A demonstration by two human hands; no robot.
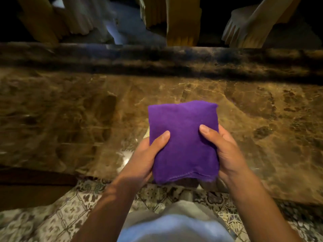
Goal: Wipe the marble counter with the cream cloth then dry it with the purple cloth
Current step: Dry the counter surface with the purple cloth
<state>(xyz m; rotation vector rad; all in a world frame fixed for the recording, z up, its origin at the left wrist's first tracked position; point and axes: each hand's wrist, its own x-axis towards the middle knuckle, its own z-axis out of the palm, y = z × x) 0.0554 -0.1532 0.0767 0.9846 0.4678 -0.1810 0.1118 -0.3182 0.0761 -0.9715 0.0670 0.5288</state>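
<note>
A purple cloth (183, 137), folded into a thick square, is held up over the near edge of the brown marble counter (70, 110). My left hand (146, 154) grips its left side with the thumb on top. On its right side my right hand (222, 151) holds it the same way. The cloth does not appear to touch the counter. No cream cloth shows in this view.
The counter has a raised dark marble back ledge (157, 56). Behind it hang yellow and white fringed fabrics (181, 23). Patterned floor tiles (61, 215) lie below the counter's near edge, with a dark wooden panel (31, 186) at the left.
</note>
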